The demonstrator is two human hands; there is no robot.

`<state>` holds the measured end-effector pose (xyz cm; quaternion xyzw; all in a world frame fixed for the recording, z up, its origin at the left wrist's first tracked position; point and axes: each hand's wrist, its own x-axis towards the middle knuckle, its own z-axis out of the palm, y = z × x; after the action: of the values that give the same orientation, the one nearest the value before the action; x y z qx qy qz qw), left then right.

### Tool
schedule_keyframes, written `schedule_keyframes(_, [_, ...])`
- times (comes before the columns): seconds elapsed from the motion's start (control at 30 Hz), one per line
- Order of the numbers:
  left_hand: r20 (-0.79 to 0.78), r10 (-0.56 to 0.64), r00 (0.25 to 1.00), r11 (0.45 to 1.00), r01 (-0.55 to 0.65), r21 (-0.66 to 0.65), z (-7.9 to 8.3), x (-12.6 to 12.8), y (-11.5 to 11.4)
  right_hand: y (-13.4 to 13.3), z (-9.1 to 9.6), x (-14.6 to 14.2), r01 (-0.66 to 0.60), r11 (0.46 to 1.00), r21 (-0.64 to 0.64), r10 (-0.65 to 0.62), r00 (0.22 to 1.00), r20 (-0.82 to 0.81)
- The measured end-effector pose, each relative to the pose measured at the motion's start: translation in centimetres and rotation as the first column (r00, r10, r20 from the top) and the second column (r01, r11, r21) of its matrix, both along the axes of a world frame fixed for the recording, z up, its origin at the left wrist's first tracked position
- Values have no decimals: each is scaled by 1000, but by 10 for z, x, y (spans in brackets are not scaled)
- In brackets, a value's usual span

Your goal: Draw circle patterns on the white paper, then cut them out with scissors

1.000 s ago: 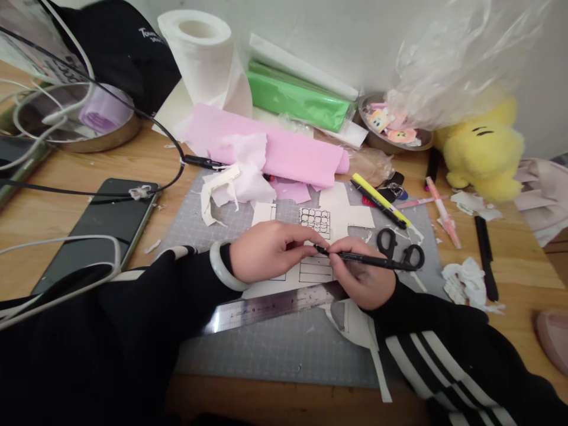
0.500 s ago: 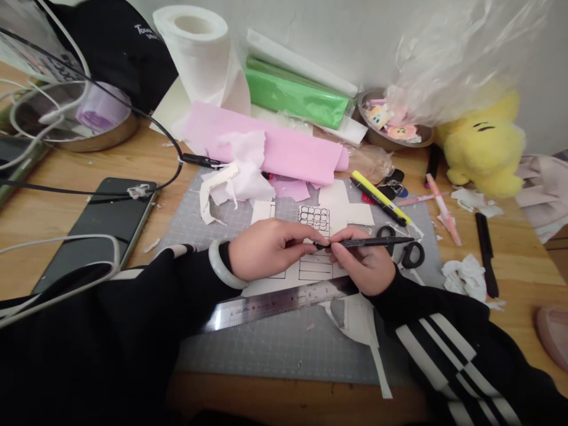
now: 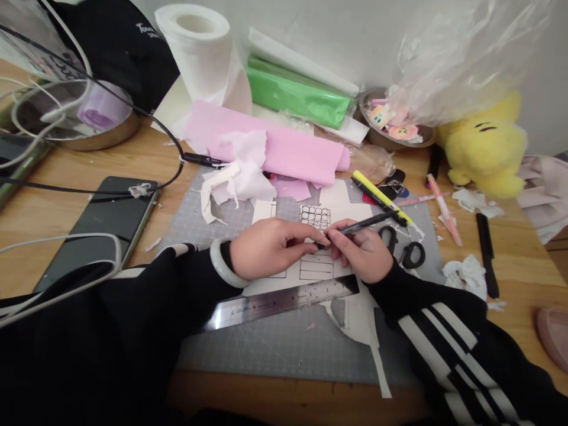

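Note:
My right hand (image 3: 366, 254) grips a slim black pen (image 3: 366, 223) between thumb and fingers, its far end slanting up to the right. My left hand (image 3: 268, 247) has thumb and forefinger pinched on a small dark piece at the pen's near end; whether it is a separate cap I cannot tell. Both hands' fingertips meet above white paper (image 3: 260, 288) with black-inked circles and ruled lines, partly hidden by the hands. A steel ruler (image 3: 284, 302) lies across the paper's lower edge. Black-handled scissors (image 3: 413, 255) rest beside my right hand.
A grey cutting mat (image 3: 275, 355) carries paper scraps (image 3: 355, 322) and a yellow marker (image 3: 377, 195). Behind are pink paper (image 3: 293, 154), a green packet (image 3: 297, 92) and a white roll (image 3: 206, 65). A phone (image 3: 97, 231) lies left; a yellow plush toy (image 3: 483, 148) sits right.
The pen's far end has swung up and back toward the yellow marker as my right hand turned slightly. My left hand has stayed nearly still.

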<state>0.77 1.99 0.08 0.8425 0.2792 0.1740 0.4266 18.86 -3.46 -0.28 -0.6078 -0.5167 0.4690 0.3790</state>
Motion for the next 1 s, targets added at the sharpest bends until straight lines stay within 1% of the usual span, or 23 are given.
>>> schedule_keyframes(0.1, [-3, 6, 1000, 1000, -6, 4, -1, 0, 0, 8, 4, -2, -39, 997, -65, 40, 999, 14])
schedule_keyframes(0.33, [-18, 17, 1000, 1000, -17, -8, 0, 0, 0, 11, 0, 0, -54, 996, -67, 58, 996, 61])
schedule_keyframes(0.47, [-24, 10, 1000, 1000, -10, -7, 1, 0, 0, 9, -1, 2, -21, 998, -67, 26, 998, 65])
schedule_keyframes(0.57, [-15, 10, 1000, 1000, -10, -10, 0, 0, 0, 6, 1, -2, 54, 996, -71, -50, 997, 58])
schedule_keyframes(0.67, [-9, 11, 1000, 1000, -11, -17, 0, 0, 0, 3, 2, -5, 120, 992, -45, -120, 993, 4])
schedule_keyframes(0.8, [-2, 14, 1000, 1000, -14, -19, 1, 0, 0, 0, 0, -5, 150, 989, 1, -149, 986, -75])
schedule_keyframes(1.0, [54, -8, 999, 1000, 8, 13, 3, -1, -1, -4, 2, -2, 135, 988, 71, -132, 990, -50])
